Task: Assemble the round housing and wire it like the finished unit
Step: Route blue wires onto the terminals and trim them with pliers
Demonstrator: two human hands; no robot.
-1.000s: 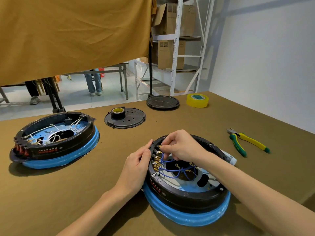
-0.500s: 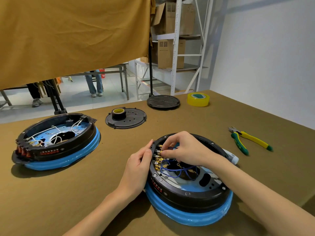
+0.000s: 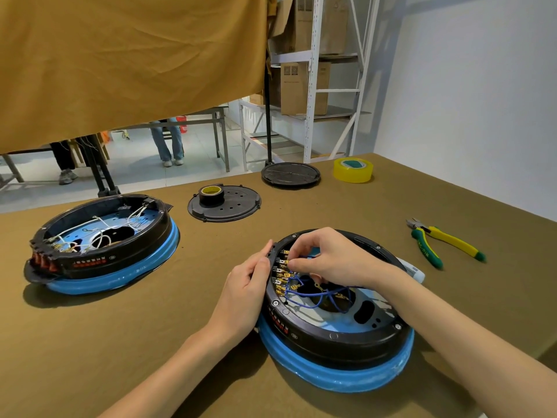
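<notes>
So, nearest at about 6 o'clock sits the housing (image 3: 334, 333), black ring on a blue base, blue wires (image 3: 316, 297) looped inside. Left hand (image 3: 245, 285) lies flat against its rim at 9 o'clock, fingers together, bracing. Right hand (image 3: 334, 257) reaches in over the top, fingertips pinching a blue wire by the brass terminals (image 3: 281, 276). Cutters (image 3: 443, 242) lie out at 2 o'clock. The finished unit (image 3: 102, 242), white wires, sits at 10 o'clock. Further back: a lid (image 3: 224, 203) with black tape (image 3: 210, 193) on it, then a disc (image 3: 291, 174) and yellow tape (image 3: 353, 170) at 12 to 1.
</notes>
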